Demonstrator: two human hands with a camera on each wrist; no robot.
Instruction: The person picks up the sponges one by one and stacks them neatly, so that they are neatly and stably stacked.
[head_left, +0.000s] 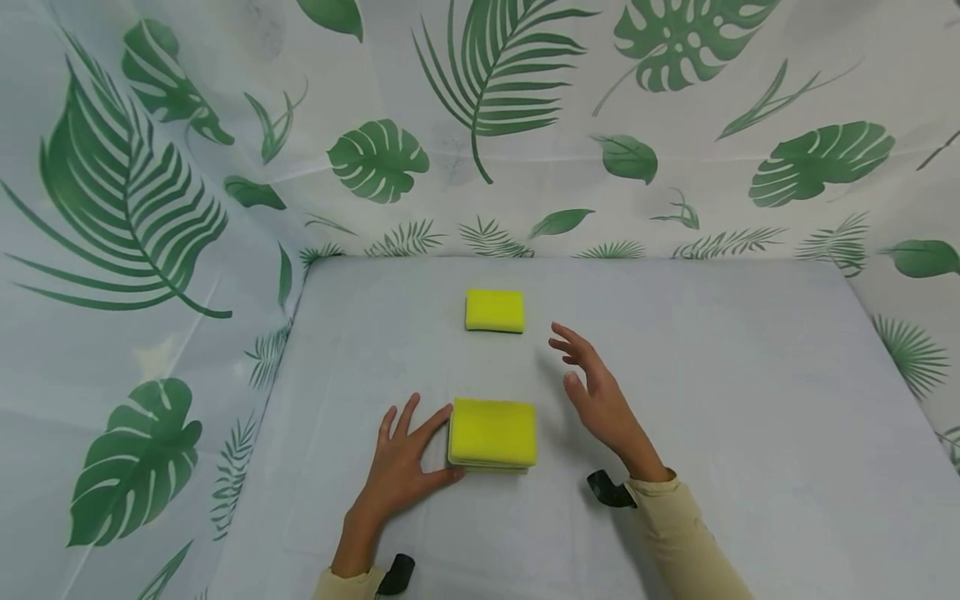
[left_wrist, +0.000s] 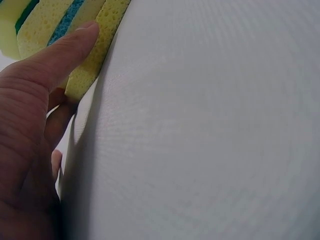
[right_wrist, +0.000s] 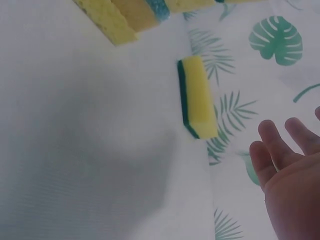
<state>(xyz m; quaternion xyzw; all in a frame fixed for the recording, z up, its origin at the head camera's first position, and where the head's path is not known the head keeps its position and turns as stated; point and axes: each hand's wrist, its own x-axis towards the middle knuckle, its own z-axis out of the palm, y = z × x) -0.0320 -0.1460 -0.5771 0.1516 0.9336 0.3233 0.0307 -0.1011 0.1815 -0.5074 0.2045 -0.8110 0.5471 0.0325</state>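
Observation:
A stack of sponges (head_left: 492, 433) lies on the table, yellow on top, with yellow, blue and green layers along its side in the left wrist view. My left hand (head_left: 401, 471) holds the stack at its left end, thumb against the near side and index fingertip at the far left corner; the other fingers spread outward. Farther back lies a single yellow sponge (head_left: 495, 310), whose dark green underside (right_wrist: 183, 92) shows in the right wrist view. To the right of both, my right hand (head_left: 600, 404) hovers with fingers loosely extended and nothing in it.
A pale cloth covers the table (head_left: 750, 400). White curtains with green leaf prints (head_left: 378, 161) rise behind it and along both sides. Dark wrist straps (head_left: 609, 490) sit at the sleeve cuffs.

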